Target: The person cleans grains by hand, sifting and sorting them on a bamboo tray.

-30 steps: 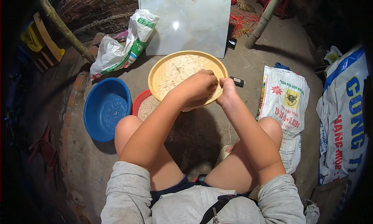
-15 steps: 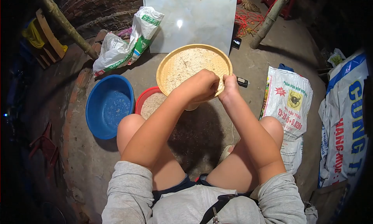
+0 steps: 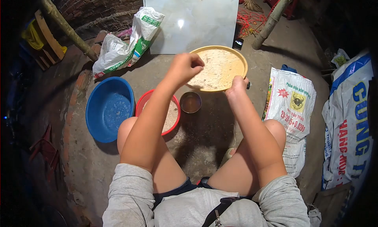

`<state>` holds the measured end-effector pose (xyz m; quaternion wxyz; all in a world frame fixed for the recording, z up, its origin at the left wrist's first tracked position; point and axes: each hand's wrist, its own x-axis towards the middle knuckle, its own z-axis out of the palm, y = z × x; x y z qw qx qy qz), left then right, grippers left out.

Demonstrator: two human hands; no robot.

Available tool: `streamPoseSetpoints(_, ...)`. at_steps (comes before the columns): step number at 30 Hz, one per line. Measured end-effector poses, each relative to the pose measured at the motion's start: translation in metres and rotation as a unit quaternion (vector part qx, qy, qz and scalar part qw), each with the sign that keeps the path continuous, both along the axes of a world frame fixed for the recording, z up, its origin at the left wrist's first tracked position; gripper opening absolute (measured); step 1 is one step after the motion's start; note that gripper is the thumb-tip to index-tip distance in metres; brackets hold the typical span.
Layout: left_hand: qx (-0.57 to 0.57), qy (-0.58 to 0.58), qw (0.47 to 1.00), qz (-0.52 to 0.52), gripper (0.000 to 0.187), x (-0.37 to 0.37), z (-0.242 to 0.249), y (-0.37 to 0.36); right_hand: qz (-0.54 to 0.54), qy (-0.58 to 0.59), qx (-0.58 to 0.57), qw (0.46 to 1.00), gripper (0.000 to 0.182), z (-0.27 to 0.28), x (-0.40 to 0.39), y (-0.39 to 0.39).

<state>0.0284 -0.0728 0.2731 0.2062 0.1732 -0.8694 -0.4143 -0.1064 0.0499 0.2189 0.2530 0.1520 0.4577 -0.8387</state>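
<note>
My right hand [image 3: 237, 85] grips the near right rim of a round yellow winnowing tray [image 3: 244, 65], which it holds up above the floor. Pale grain [image 3: 216, 67] mixed with darker bits lies spread in the tray. At the tray's left side is my left hand [image 3: 184, 70], its fingers curled into a pinch; what is between them, if anything, is too small to make out. Below the tray stand a small metal bowl [image 3: 191, 102] with brownish contents and a red basin [image 3: 178, 117] of grain, partly hidden by my left forearm.
A blue basin [image 3: 110, 105] sits left of the red one. Behind are a crumpled white sack [image 3: 134, 45] and a leaning marble-look panel [image 3: 191, 22]. Printed sacks [image 3: 293, 105] lie at right, and bamboo poles [image 3: 273, 20] stand on both sides.
The tray has moved right, uncovering the metal bowl and more of the red basin. My left hand has moved up and left, away from the near rim, while my right hand keeps its grip.
</note>
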Motion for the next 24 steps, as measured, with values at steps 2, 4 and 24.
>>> streamPoseSetpoints(2, 0.016, -0.006, 0.999, 0.035, 0.014, 0.005, 0.003, -0.011, -0.013, 0.001, 0.008, 1.000, 0.042, 0.004, -0.007, 0.002)
streamPoseSetpoints(4, 0.029, -0.009, 0.998, 0.051, 0.014, 0.008, 0.002, -0.021, -0.035, -0.002, -0.001, 0.999, 0.043, 0.000, -0.021, 0.003)
streamPoseSetpoints(24, 0.038, -0.150, 0.983, 0.095, 0.007, 0.009, -0.044, -0.044, -0.029, -0.052, -0.045, 0.997, 0.039, -0.010, -0.037, -0.004)
